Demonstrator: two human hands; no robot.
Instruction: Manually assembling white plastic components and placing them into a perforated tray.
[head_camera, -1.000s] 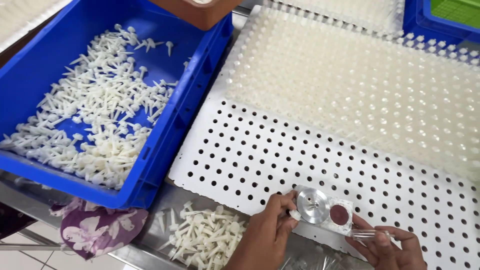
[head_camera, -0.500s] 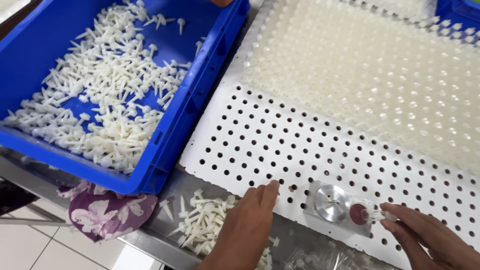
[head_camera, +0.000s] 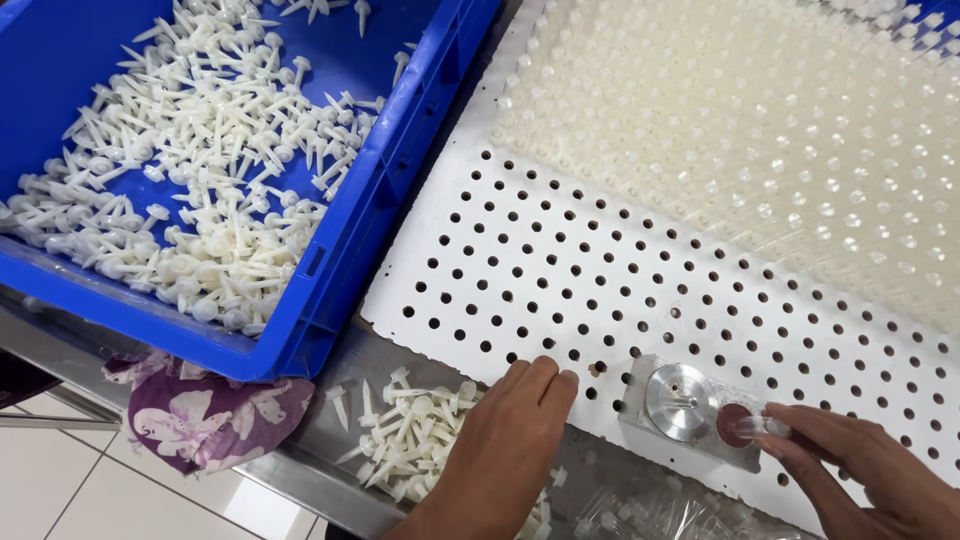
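Steel bench (head_camera: 330, 470) runs along lower edge, surface dull grey, front lip bright. Pale tiled floor (head_camera: 90, 490) below at lower left, grout lines visible. Purple floral cloth (head_camera: 215, 420) hangs over bench edge. Blue crate (head_camera: 330, 270) sits on bench at left. Light even and bright, soft shadows, no walls or windows in view.

A small metal fixture block (head_camera: 700, 412) lies flat on the near edge of the white perforated board (head_camera: 520, 270), right of centre. It carries a shiny round silver disc on its left and a dark red round pad on its right, where a clear small piece (head_camera: 765, 428) sits.
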